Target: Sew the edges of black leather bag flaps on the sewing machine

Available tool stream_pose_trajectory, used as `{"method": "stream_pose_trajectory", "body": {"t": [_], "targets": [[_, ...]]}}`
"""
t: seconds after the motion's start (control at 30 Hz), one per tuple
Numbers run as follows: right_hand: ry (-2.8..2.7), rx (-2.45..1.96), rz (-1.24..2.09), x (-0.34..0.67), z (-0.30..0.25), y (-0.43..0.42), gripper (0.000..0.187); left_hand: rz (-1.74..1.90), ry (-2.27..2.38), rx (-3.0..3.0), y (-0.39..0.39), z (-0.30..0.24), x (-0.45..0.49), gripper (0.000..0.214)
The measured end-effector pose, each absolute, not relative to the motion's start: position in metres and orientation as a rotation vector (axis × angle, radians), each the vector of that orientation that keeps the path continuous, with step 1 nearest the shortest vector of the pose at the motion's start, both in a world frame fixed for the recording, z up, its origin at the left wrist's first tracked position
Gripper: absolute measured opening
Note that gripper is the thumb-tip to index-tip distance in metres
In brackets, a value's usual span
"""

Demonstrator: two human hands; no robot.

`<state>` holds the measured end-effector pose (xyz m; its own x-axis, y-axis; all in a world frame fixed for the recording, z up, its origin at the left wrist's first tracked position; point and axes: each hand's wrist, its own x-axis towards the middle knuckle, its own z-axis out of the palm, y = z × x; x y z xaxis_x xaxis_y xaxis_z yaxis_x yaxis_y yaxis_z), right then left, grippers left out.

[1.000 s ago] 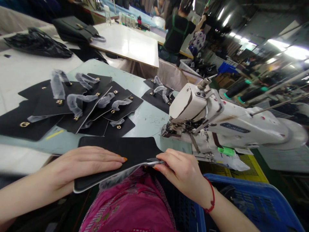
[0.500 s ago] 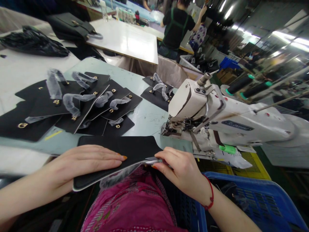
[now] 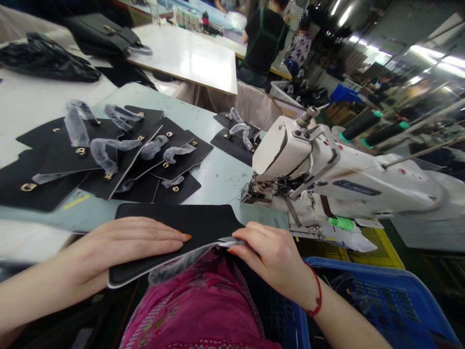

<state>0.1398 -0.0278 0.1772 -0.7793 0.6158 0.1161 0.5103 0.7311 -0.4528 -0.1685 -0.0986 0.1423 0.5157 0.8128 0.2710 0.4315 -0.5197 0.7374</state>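
"What's that one at the sewing machine [image 3: 290, 167] got in front of them?"

"A black leather panel [image 3: 174, 225], lying at the near edge of the pale green tabletop [image 3: 218, 179], its lower part jutting out over their lap. It's just left of the machine's needle area, not under it."

"And the hands?"

"The left hand [image 3: 123, 240] lies flat on the panel, fingers straight and close together, not gripping anything. The right hand [image 3: 271, 259] has curled in at the panel's right end, fingers pinching the edge where a pale lining shows. There's a small silvery sliver at that pinch, but I can't tell what it is."

"What's around them?"

"Farther up the tabletop, a fanned pile of black panels [image 3: 119, 160] with gold buckles and clear plastic wrapping, and a smaller pile [image 3: 234, 138] near the machine. A blue plastic crate [image 3: 378, 286] sits to the right, below the tabletop. There's a red cord bracelet [image 3: 315, 296] on the right wrist and a pink checked apron [image 3: 192, 305] across the lap."
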Motion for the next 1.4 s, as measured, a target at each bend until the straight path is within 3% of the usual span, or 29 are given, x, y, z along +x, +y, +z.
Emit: {"method": "stream_pose_trajectory", "body": {"t": [0.47,0.7,0.87,1.13,1.4], "targets": [[-2.645,-0.876,0.569,0.143,0.175,-0.025,0.025,0.793,0.986,2.147,-0.097,0.14,-0.169,0.042],[-2.445,-1.015,0.747,0.149,0.175,-0.021,0.023,0.708,1.081,2.181,-0.098,0.135,-0.175,0.049],[-2.215,-1.066,0.889,0.152,0.164,-0.017,0.029,0.798,1.217,2.073,-0.093,0.133,-0.181,0.043],[-1.771,-1.286,0.862,0.183,0.127,-0.012,0.032,1.178,1.277,1.021,-0.088,0.091,-0.201,0.016],[-1.519,-1.523,0.885,0.216,0.095,-0.024,0.043,1.46,1.227,0.37,-0.085,0.051,-0.203,0.042]]}}
